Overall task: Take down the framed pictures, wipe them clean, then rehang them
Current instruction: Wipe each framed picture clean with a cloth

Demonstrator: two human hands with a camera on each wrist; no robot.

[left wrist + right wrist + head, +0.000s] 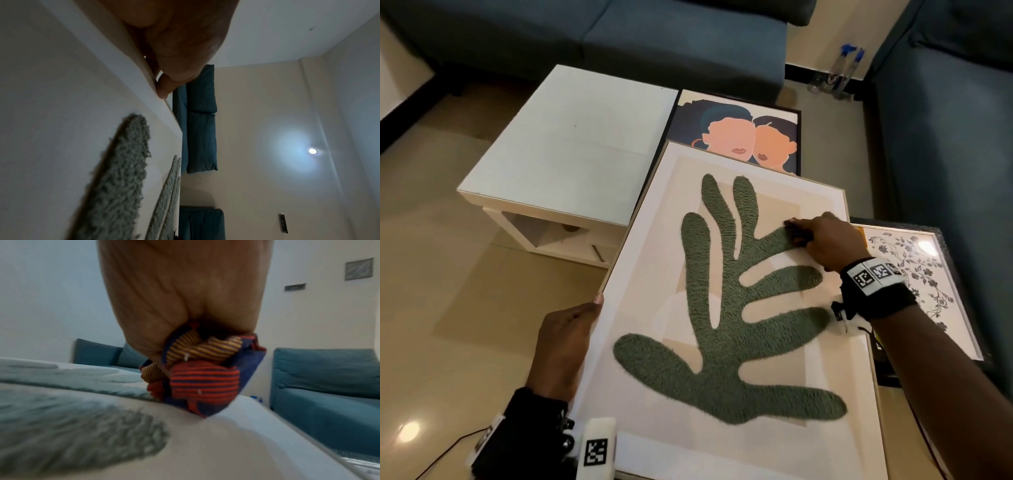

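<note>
Pressing bunched striped cloth [205,369] onto leaf picture [726,308], right hand [822,240] clutches it; left hand [565,346] grips its left edge.

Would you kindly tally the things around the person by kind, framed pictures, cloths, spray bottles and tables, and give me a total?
Framed pictures: 3, the green leaf picture, the two-faces picture, the floral picture
Cloths: 1, the striped cloth in the right hand
Spray bottles: 2
Tables: 1, the white table
Total: 7
</note>
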